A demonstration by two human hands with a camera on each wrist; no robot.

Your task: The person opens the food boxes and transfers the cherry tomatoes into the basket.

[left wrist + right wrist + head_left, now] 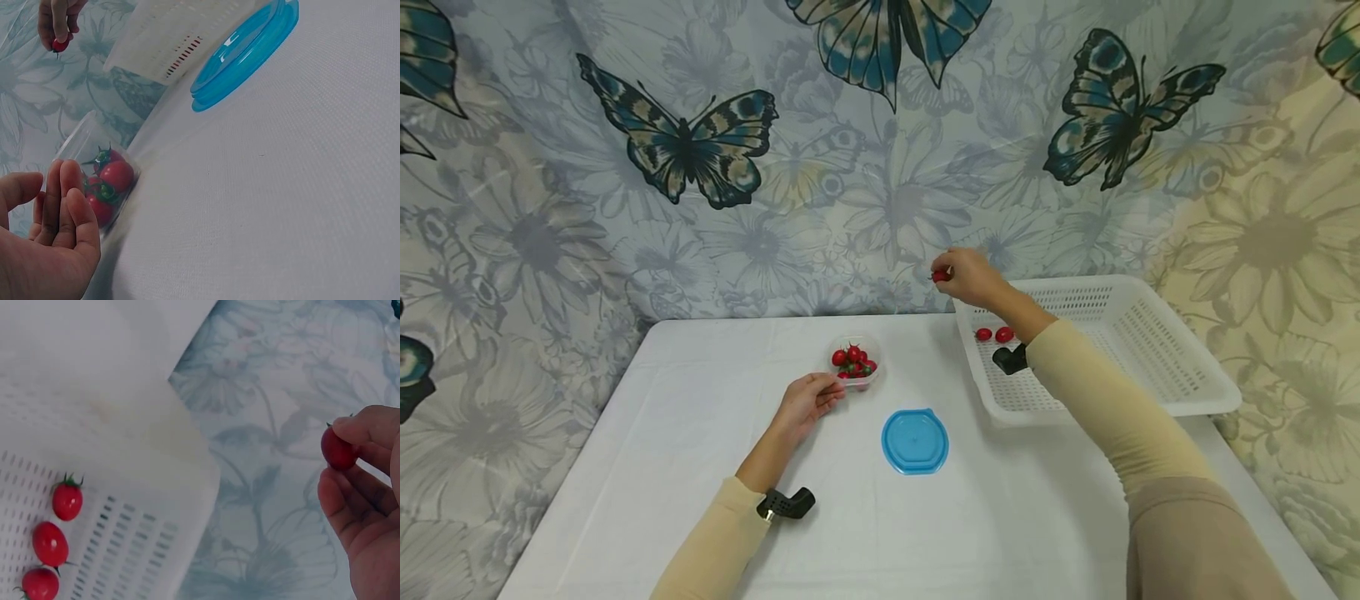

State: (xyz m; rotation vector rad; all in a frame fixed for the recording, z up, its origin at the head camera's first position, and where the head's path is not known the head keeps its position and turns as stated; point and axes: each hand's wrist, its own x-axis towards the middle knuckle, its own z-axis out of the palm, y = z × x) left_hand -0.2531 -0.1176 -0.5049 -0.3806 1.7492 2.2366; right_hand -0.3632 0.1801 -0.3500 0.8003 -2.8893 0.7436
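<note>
My right hand (pixel 970 277) pinches a red cherry tomato (pixel 338 448) between thumb and fingers, raised above the back left corner of the white perforated basket (pixel 1195 392). The tomato's green stem end points up in the right wrist view. My left hand (pixel 807 404) is at the near left side of a small clear container (pixel 78 139), fingers loosely bent and thumb apart, fingertips right at its wall. Several cherry tomatoes (pixel 853 356) with green stems fill the container. Inside the basket, 3 cherry tomatoes (pixel 50 544) lie in a row; my right forearm partly covers that side in the head view.
A blue round lid (pixel 915 442) lies on the white-covered table (pixel 625 467) between container and basket. The basket stands at the table's back right. Behind the table hangs a butterfly-and-flower patterned cloth (pixel 895 208). Each wrist wears a black device (pixel 786 503).
</note>
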